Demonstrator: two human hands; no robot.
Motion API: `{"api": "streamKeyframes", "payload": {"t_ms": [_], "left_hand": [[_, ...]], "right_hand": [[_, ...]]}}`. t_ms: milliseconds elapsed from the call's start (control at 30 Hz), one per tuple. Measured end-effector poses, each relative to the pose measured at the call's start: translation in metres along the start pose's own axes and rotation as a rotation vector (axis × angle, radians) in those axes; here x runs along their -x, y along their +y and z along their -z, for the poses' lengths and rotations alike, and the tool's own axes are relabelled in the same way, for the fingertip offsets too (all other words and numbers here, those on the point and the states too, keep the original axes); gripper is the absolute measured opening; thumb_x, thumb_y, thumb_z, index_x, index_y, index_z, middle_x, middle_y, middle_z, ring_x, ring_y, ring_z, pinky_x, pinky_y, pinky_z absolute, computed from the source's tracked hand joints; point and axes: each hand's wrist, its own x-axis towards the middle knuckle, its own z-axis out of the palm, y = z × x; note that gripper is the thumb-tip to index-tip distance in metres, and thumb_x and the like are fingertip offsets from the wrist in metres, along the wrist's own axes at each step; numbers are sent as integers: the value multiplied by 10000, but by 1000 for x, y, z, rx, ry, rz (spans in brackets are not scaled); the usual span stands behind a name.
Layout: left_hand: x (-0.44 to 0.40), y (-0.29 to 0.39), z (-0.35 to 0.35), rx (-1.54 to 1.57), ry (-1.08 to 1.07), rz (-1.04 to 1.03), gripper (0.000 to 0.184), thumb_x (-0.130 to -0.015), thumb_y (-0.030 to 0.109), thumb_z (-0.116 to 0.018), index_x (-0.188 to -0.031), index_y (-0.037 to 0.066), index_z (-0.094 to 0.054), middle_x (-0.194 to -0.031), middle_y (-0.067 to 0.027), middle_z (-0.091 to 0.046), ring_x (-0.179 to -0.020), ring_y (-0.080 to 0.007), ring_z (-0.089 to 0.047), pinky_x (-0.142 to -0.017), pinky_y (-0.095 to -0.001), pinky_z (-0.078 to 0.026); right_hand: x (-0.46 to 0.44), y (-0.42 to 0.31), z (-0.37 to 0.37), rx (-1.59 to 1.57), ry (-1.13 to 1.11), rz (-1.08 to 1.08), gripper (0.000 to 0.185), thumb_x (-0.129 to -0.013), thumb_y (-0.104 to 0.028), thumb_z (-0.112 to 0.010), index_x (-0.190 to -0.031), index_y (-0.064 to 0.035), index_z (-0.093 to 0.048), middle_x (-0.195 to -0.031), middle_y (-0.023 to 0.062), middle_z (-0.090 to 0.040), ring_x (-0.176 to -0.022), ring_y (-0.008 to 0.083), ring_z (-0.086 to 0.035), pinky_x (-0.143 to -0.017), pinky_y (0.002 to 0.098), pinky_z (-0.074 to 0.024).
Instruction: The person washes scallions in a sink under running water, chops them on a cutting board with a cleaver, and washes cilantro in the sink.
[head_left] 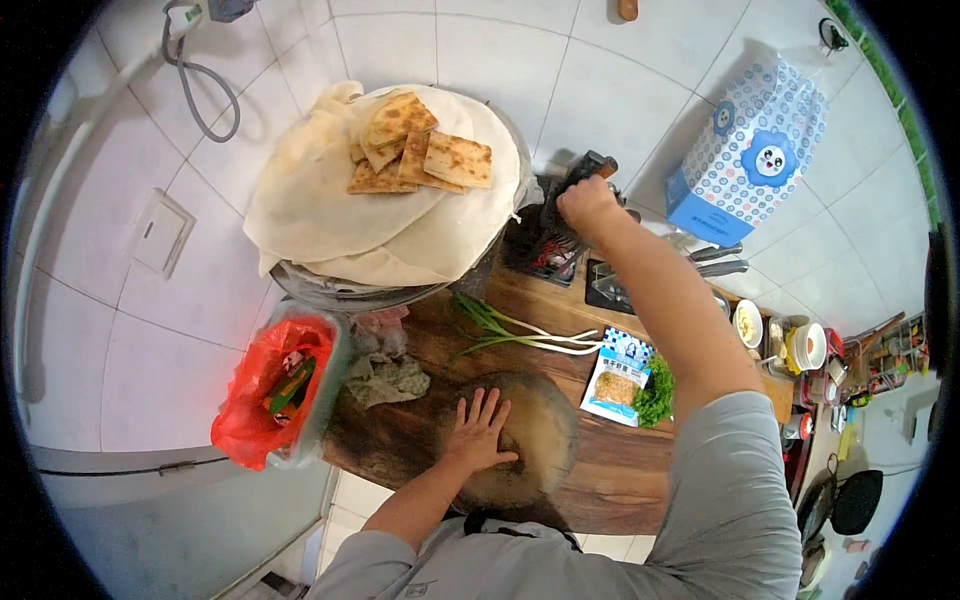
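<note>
My left hand [480, 434] lies flat on the round wooden chopping board [545, 440], fingers spread, with nothing in it. Out ahead, my right hand [588, 204] is closed at the black knife holder [540, 240] by the wall, apparently round a knife handle; the blade is hidden. Another dark handle [597, 166] sticks out just beyond my fingers. Spring onions [525, 335] lie past the board. To its right are a blue-and-white food packet [615, 380] and a bunch of green herbs [654, 392].
Flatbread pieces [420, 150] rest on large dough sheets [370, 240] over a wide round pan. At left stands a plastic tub [320, 400] lined with a red bag [250, 400]. A crumpled cloth [385, 380] lies nearby. A patterned bag [740, 150] hangs at the wall; bowls [747, 323] stand right.
</note>
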Motion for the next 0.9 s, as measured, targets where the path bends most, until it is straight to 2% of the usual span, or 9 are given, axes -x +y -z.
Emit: {"api": "streamKeyframes", "payload": {"t_ms": [100, 367, 500, 633, 667, 700, 733, 767, 900], "left_hand": [[-1, 3, -5, -1, -7, -2, 1060, -696, 714, -577, -1463, 105, -172, -1528, -156, -47, -1400, -378, -17, -1098, -581, -44], [-2, 8, 7, -48, -121, 54, 1040, -735, 697, -563, -1481, 157, -78, -1537, -107, 38, -1407, -339, 40, -1119, -542, -15], [3, 3, -12, 5, 29, -15, 1060, -690, 692, -609, -1462, 107, -179, -1528, -158, -40, -1397, -388, -3, -1086, -598, -49], [-1, 2, -4, -4, 50, -26, 916, -772, 587, -606, -1443, 91, -229, -1512, -159, -103, -1390, -379, -67, -1094, -566, -106], [0, 0, -3, 6, 64, -34, 848, -806, 536, -609, -1433, 85, -258, -1504, -160, -135, -1386, -376, -98, -1098, -551, -130], [-2, -5, -3, 49, 73, -11, 756, -839, 467, -590, -1412, 77, -290, -1484, -153, -172, -1371, -363, -135, -1096, -524, -158], [-5, -12, -4, 88, 81, 13, 664, -871, 399, -570, -1391, 69, -321, -1464, -147, -209, -1357, -350, -172, -1095, -498, -187], [-6, -20, -4, 123, 84, 36, 574, -904, 330, -551, -1371, 62, -352, -1443, -140, -246, -1342, -337, -209, -1093, -471, -215], [-11, -42, 8, 186, 308, -3, 375, -893, 175, -560, -1227, 24, -484, -1269, -153, -430, -1190, -337, -393, -985, -465, -335]], "right_hand": [[7, 18, 22, 10, 34, -13, 173, -815, -176, -547, -851, -107, -701, -940, 89, -688, -888, 252, -663, -702, 366, -514], [81, 86, 85, -40, 174, -132, 193, -779, -87, -578, -957, -80, -655, -929, 137, -673, -898, 313, -647, -752, 417, -515], [153, 86, 76, -276, 237, -170, 253, -737, -94, -620, -981, -52, -571, -875, 176, -640, -866, 364, -617, -726, 465, -479], [226, 9, -20, -671, 209, -220, 426, -733, -151, -660, -1115, -43, -506, -985, 221, -613, -943, 380, -594, -788, 450, -484], [243, -30, -36, -826, 73, -376, 459, -746, -188, -673, -1142, -39, -494, -1005, 220, -611, -963, 370, -592, -812, 444, -485], [265, -63, -62, -854, 202, -299, 394, -787, -243, -642, -1107, -43, -529, -957, 213, -630, -882, 380, -617, -779, 449, -499], [279, -100, -95, -933, 141, -360, 330, -817, -292, -605, -1049, -59, -580, -857, 196, -647, -776, 378, -632, -722, 450, -511], [295, -127, -87, -945, -32, -437, 448, -807, -360, -613, -1133, -53, -595, -921, 222, -648, -867, 362, -633, -759, 454, -510], [334, -218, -143, -1021, 234, -422, 441, -809, -289, -628, -1190, -76, -560, -915, 164, -631, -783, 347, -628, -692, 426, -518]]}}
